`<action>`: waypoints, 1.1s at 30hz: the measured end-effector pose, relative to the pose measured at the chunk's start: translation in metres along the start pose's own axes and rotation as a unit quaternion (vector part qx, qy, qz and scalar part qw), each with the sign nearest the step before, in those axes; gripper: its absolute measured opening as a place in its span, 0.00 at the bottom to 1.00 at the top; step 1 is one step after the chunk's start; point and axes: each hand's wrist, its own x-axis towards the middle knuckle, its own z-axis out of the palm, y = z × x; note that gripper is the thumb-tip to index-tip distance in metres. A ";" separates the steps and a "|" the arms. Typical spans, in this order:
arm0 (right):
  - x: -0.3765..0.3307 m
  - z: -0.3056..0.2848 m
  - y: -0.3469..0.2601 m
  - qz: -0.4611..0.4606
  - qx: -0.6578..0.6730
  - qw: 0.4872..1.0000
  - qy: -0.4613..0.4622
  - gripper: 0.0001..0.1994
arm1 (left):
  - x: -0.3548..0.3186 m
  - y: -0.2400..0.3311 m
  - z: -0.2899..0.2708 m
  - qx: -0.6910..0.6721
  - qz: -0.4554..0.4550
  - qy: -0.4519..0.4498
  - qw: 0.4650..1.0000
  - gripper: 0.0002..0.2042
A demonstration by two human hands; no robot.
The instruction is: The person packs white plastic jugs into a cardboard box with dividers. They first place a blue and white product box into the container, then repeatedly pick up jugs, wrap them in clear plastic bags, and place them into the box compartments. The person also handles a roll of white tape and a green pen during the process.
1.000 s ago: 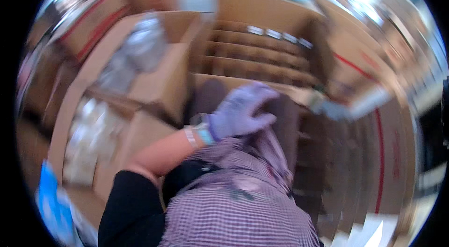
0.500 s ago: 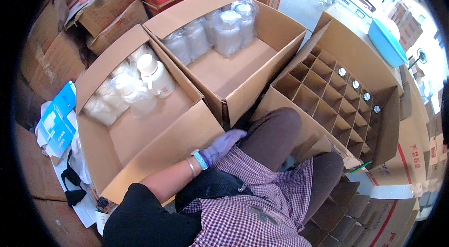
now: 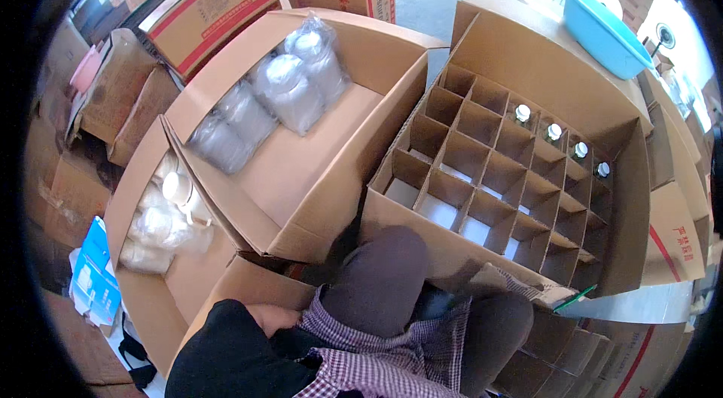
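Of open cartons I count three: the divided carton (image 3: 452, 262) at right, the middle carton (image 3: 301, 164) and the left carton (image 3: 192, 277). The divided carton has four white-capped bottles (image 3: 523, 115), standing in one row on its far side, toward the right. In the middle carton are at least four plastic-wrapped white jars (image 3: 286, 93), along its far left wall. The left carton holds one unwrapped white jug (image 3: 179, 189) and several wrapped jugs (image 3: 154, 228); these overlap, so I cannot give an exact number.

Of the left arm, only a black sleeve (image 3: 226, 349) and a short part of the forearm (image 3: 273, 316) are visible, near the left carton. The left hand is hidden by the checked apron (image 3: 361, 372), so I cannot tell if it is spread or closed, nor what it touches. The right hand is outside the view; its state I also cannot tell.

The middle carton covers part of the left carton. A thin green strip (image 3: 576, 300) is at the divided carton's near right corner. At far right is one blue basin (image 3: 606, 33), at far left one pink basin (image 3: 86, 69)
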 end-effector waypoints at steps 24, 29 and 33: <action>-0.143 -0.161 -0.531 -0.636 0.100 0.757 0.113 0.14 | -0.226 -0.285 -0.222 -0.400 0.089 0.591 0.695 0.23; -0.100 -0.037 -0.645 -0.651 -0.171 0.728 0.130 0.32 | -0.296 -0.584 -0.083 -0.108 -0.524 0.548 0.644 0.30; -0.109 0.004 -0.696 -0.473 -0.381 0.791 -0.075 0.31 | -0.345 -0.736 0.065 -0.392 -0.506 0.340 0.689 0.18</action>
